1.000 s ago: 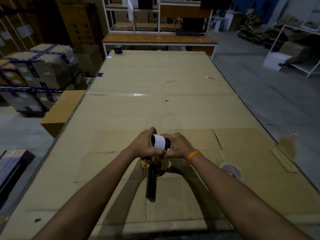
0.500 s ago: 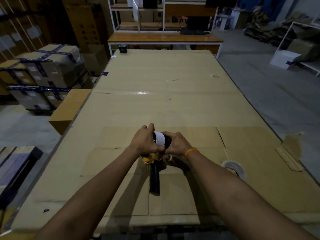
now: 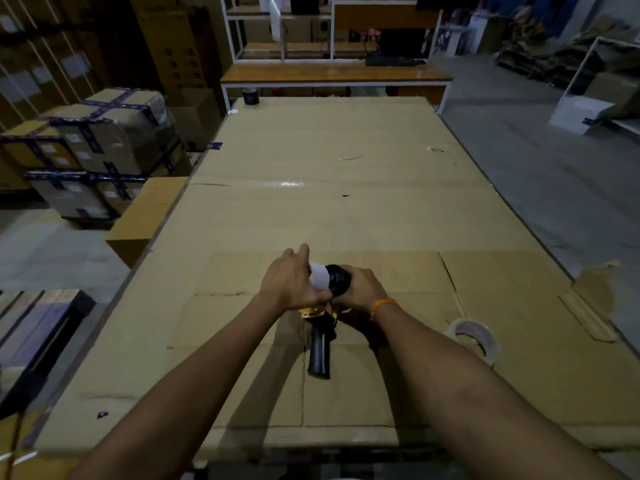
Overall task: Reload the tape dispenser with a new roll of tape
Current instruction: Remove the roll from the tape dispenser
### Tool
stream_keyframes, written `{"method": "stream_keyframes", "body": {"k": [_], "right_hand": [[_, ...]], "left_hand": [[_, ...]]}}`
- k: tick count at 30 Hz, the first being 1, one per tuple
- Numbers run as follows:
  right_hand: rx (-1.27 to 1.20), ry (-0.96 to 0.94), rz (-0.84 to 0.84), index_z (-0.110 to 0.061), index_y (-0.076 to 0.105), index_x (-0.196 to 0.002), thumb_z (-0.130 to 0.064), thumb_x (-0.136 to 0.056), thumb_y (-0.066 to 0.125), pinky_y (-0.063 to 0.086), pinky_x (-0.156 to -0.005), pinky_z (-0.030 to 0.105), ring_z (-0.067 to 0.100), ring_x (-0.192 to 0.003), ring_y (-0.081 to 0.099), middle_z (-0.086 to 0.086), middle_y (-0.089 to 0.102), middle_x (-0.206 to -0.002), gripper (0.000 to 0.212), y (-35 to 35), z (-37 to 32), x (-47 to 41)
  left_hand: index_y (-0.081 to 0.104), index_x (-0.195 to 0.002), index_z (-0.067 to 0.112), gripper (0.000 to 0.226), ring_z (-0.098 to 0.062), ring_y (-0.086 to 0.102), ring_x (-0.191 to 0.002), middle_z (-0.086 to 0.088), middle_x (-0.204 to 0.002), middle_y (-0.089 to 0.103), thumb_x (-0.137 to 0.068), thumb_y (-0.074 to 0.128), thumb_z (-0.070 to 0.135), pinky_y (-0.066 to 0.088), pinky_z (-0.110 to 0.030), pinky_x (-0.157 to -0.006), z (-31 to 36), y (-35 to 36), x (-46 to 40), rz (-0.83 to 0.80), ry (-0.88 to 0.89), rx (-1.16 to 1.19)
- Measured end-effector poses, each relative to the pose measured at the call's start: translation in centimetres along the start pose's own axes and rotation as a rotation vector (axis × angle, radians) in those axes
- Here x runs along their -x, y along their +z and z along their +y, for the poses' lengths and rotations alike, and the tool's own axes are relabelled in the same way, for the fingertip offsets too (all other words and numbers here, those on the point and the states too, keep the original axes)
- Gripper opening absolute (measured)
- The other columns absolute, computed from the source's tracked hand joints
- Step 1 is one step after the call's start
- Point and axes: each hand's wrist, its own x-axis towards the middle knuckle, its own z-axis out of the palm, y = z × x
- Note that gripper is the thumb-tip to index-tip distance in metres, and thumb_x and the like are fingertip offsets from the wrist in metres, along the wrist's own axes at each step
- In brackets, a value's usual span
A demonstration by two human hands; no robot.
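Note:
The tape dispenser (image 3: 319, 355) stands on the cardboard-covered table (image 3: 346, 209), its black handle pointing toward me and a yellow frame just above it. My left hand (image 3: 291, 282) grips a white ring-shaped roll core (image 3: 319, 277) at the left end of the dispenser's black hub (image 3: 338, 280). The core sits partly off the hub. My right hand (image 3: 363, 289) holds the dispenser's head from the right side. A clear tape roll (image 3: 476, 336) lies flat on the table to the right of my right forearm.
A dark roll (image 3: 250, 96) stands at the table's far left corner. Taped cartons (image 3: 93, 150) and an open brown box (image 3: 145, 216) sit left of the table. A wooden bench with white shelving (image 3: 336, 74) is beyond the far edge. A torn cardboard flap (image 3: 588, 306) lies at right.
The white core has slid left, uncovering more of the black hub. My left hand has shifted left with it, and my right hand has stayed on the dispenser.

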Motion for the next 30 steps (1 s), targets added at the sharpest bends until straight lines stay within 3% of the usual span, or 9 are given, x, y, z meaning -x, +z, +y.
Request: {"method": "stream_keyframes", "body": {"k": [3,5,8,11,14,17,22,27,30], "right_hand": [[0.072,0.021,-0.085,-0.03,0.073,-0.128,-0.053,-0.059,0.089,0.062,-0.092,0.042,0.026,-0.107,0.073,0.002,0.078,-0.117,0.075,0.0,0.3,-0.2],[0.226,0.037,-0.154,-0.029,0.072,-0.124,-0.067,-0.061,0.084,0.059,-0.096,0.047,0.034,-0.115,0.067,0.006,0.073,-0.119,0.075,0.2,1.0,-0.6],[0.414,0.082,-0.314,-0.031,0.046,-0.157,-0.08,-0.057,0.067,0.039,-0.119,0.059,0.046,-0.148,0.03,0.015,0.035,-0.163,0.114,0.8,2.5,-0.6],[0.354,0.101,-0.272,-0.013,0.023,-0.169,-0.063,-0.068,0.087,0.029,-0.127,0.056,0.044,-0.159,0.012,0.018,0.012,-0.175,0.129,0.8,2.8,0.2],[0.102,0.032,-0.109,-0.013,0.017,-0.171,-0.042,-0.068,0.099,0.031,-0.126,0.056,0.035,-0.159,0.016,0.013,0.021,-0.173,0.134,0.0,2.8,1.2],[0.0,-0.138,0.075,-0.025,0.026,-0.169,-0.044,-0.061,0.096,0.044,-0.113,0.046,0.027,-0.145,0.034,0.007,0.042,-0.159,0.13,-1.7,2.3,2.7],[0.025,-0.337,0.226,-0.019,0.067,-0.136,-0.039,-0.062,0.088,0.041,-0.082,0.026,0.016,-0.108,0.051,0.002,0.063,-0.119,0.08,-3.7,2.8,3.7],[0.167,-0.108,0.279,-0.017,0.066,-0.127,-0.044,-0.067,0.092,0.046,-0.083,0.034,0.023,-0.113,0.052,0.002,0.061,-0.121,0.071,-4.7,5.2,5.8],[0.301,0.106,0.325,-0.017,0.066,-0.123,-0.066,-0.066,0.08,0.051,-0.087,0.04,0.027,-0.114,0.053,0.004,0.066,-0.12,0.077,-5.5,6.6,6.3]], "left_hand": [[0.043,-0.104,0.017,0.084,-0.025,0.053,-0.076,-0.004,-0.088,0.051,-0.062,0.073,0.083,0.053,-0.038,-0.06,-0.9,0.1,0.0,-0.014,-0.021,0.003],[0.046,-0.105,0.011,0.082,-0.026,0.05,-0.083,-0.007,-0.094,0.05,-0.068,0.075,0.079,0.054,-0.045,-0.064,-0.4,0.3,0.2,-0.034,-0.02,0.04],[0.048,-0.101,0.011,0.079,-0.028,0.045,-0.095,-0.005,-0.097,0.043,-0.068,0.077,0.077,0.054,-0.046,-0.069,0.3,1.0,-0.1,-0.061,0.013,0.057],[0.05,-0.085,0.016,0.074,-0.026,0.039,-0.096,-0.001,-0.096,0.036,-0.061,0.077,0.08,0.047,-0.041,-0.068,0.9,1.6,-0.9,-0.086,-0.004,0.049],[0.051,-0.087,0.019,0.078,-0.024,0.037,-0.095,0.0,-0.095,0.039,-0.057,0.078,0.085,0.044,-0.041,-0.07,1.9,1.8,-1.1,-0.069,0.041,0.072],[0.06,-0.106,0.011,0.092,-0.027,0.044,-0.097,-0.002,-0.095,0.049,-0.056,0.08,0.085,0.042,-0.04,-0.08,3.8,2.0,-1.6,-0.068,0.069,0.11],[0.06,-0.099,0.015,0.087,-0.026,0.057,-0.095,-0.002,-0.093,0.057,-0.054,0.077,0.087,0.038,-0.04,-0.089,6.7,3.2,-2.9,-0.078,0.043,0.229],[0.057,-0.13,0.01,0.09,-0.023,0.06,-0.109,-0.006,-0.123,0.063,-0.067,0.089,0.066,0.055,-0.039,-0.088,8.4,3.7,-2.4,-0.164,0.026,0.453],[0.053,-0.137,0.01,0.09,-0.022,0.063,-0.112,-0.007,-0.134,0.06,-0.072,0.088,0.061,0.059,-0.04,-0.089,9.1,4.6,-1.9,-0.21,0.047,0.487]]}}
